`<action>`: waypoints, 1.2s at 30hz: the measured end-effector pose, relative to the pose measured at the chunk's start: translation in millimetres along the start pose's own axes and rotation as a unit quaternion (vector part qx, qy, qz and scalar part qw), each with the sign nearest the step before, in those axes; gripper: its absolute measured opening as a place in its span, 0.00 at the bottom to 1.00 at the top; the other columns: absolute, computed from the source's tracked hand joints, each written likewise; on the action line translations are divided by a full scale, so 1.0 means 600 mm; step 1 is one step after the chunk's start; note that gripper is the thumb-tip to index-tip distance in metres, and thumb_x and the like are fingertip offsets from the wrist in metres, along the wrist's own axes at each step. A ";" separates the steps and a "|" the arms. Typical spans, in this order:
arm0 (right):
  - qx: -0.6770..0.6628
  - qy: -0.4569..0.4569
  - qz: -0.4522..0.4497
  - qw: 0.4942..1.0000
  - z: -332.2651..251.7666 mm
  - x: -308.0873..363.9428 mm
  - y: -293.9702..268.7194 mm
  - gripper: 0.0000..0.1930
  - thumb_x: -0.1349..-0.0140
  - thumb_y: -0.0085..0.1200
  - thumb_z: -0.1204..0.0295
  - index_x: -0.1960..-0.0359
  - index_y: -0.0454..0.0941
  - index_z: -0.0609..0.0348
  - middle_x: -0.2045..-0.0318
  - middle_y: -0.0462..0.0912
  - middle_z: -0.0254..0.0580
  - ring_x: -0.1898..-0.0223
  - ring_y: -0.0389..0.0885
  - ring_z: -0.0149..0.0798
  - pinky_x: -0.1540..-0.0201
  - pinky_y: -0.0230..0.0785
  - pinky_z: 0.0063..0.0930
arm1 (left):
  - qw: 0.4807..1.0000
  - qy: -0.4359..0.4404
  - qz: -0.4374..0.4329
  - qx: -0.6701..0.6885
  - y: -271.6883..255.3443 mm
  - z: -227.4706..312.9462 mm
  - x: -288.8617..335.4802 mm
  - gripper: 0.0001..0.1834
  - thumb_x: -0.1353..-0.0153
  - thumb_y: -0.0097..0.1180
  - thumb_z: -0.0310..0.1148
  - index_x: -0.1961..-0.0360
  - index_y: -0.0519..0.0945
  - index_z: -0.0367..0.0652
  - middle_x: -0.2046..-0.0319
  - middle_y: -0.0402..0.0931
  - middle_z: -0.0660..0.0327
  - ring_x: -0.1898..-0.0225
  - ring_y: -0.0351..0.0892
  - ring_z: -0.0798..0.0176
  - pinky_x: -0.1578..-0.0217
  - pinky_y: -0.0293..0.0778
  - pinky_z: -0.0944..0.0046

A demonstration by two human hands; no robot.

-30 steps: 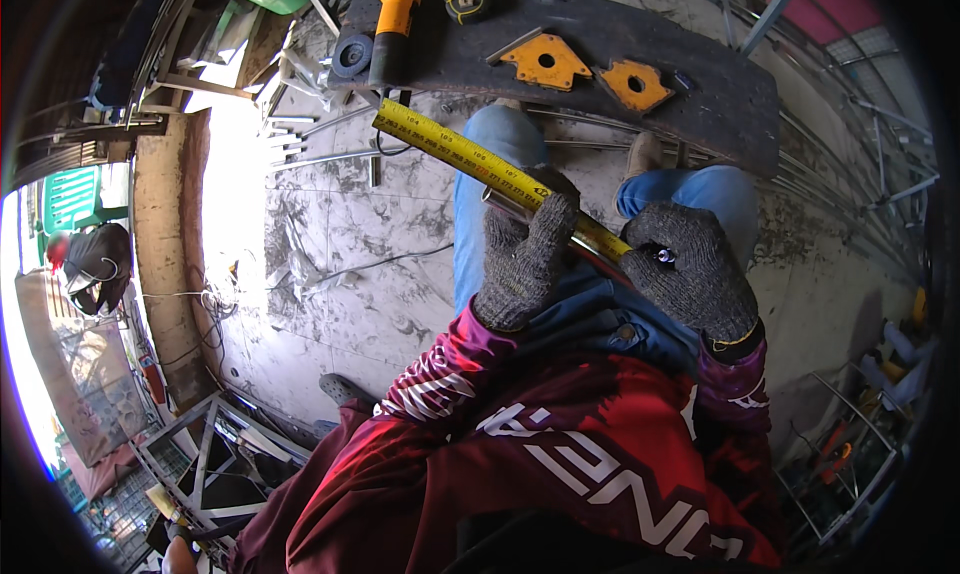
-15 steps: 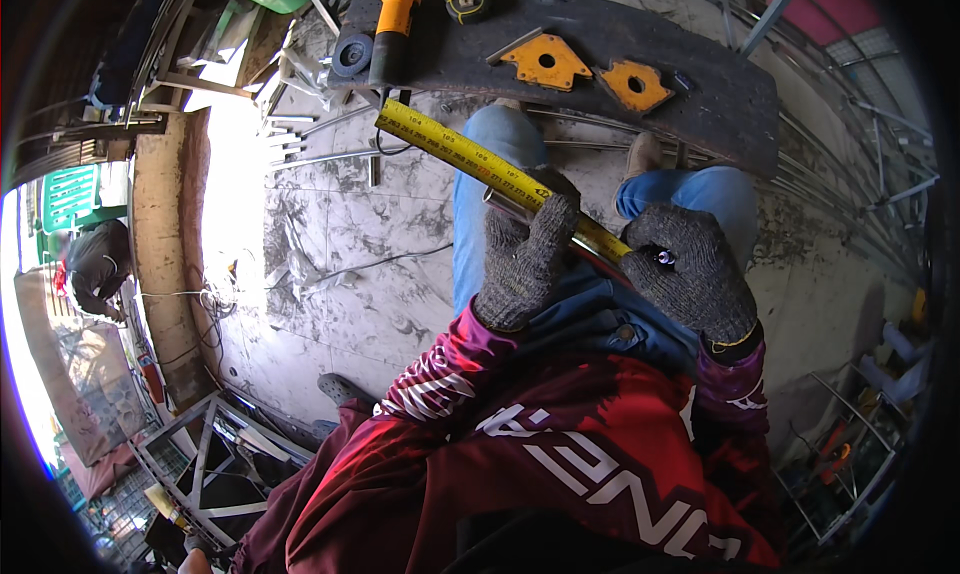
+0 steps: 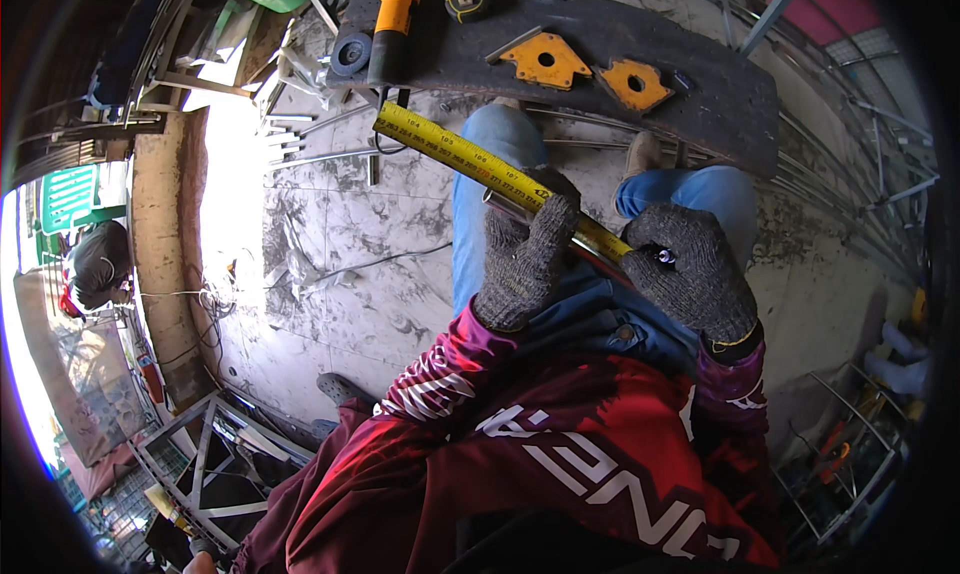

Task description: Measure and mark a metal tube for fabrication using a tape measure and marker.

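Observation:
My left hand [image 3: 530, 249], in a grey knit glove, is closed around a yellow tape measure blade [image 3: 445, 149] and a shiny metal tube [image 3: 493, 200] beneath it. The blade slants from the upper left down to my right hand [image 3: 695, 274], also gloved in grey. Fingers of that hand are curled over the blade's lower right end. A small shiny metal end [image 3: 665, 257] shows between the right thumb and fingers; I cannot tell whether it belongs to the tube. Both hands are above my lap.
Ahead lies a dark bench [image 3: 640, 44] bearing an orange-and-black angle grinder [image 3: 393, 34], a grinding disc [image 3: 351, 54], a tape measure case [image 3: 466, 3] and two orange magnetic holders [image 3: 546, 62]. Metal bars lie beneath it. A metal frame [image 3: 205, 454] stands lower left. Someone crouches far left [image 3: 100, 264].
My hands, the blade and the tube have stayed almost still. The crouching person at the far left has bent lower.

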State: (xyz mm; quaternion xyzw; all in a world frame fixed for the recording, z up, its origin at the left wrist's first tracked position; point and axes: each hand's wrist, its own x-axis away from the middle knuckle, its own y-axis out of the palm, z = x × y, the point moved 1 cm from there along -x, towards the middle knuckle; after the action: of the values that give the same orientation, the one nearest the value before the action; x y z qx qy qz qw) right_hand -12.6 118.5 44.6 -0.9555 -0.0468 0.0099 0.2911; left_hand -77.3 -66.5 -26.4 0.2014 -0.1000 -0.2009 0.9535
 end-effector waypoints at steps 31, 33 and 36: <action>-0.537 -0.006 0.097 0.838 -0.035 0.074 -0.014 0.43 0.34 0.52 0.82 0.24 0.38 0.51 0.59 0.79 0.54 0.70 0.86 0.46 0.68 0.84 0.41 | 1.000 0.010 0.013 0.012 -0.001 0.007 0.004 0.11 0.30 0.56 0.36 0.56 0.74 0.40 0.65 0.74 0.62 0.66 0.73 0.68 0.66 0.71 0.67; -0.629 0.074 0.021 0.774 -0.074 0.106 0.023 0.51 0.34 0.50 0.84 0.25 0.22 0.39 0.57 0.79 0.59 0.65 0.88 0.48 0.60 0.85 0.42 | 1.000 0.010 0.003 0.012 0.003 0.008 0.003 0.14 0.31 0.56 0.38 0.53 0.72 0.41 0.60 0.76 0.57 0.63 0.76 0.64 0.64 0.75 0.65; -0.695 0.098 -0.032 0.712 -0.059 0.156 0.087 0.46 0.33 0.46 0.86 0.26 0.28 0.40 0.49 0.75 0.64 0.61 0.87 0.51 0.58 0.85 0.40 | 1.000 0.001 -0.023 0.012 0.009 0.008 -0.008 0.12 0.30 0.56 0.38 0.55 0.74 0.41 0.60 0.75 0.59 0.63 0.74 0.66 0.64 0.73 0.67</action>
State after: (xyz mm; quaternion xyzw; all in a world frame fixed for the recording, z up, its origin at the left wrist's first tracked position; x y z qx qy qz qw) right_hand 86.8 64.5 45.5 -0.8819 -0.0425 -0.1282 -0.4516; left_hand -80.9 -61.6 -20.5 0.2151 -0.0967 -0.2218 0.9461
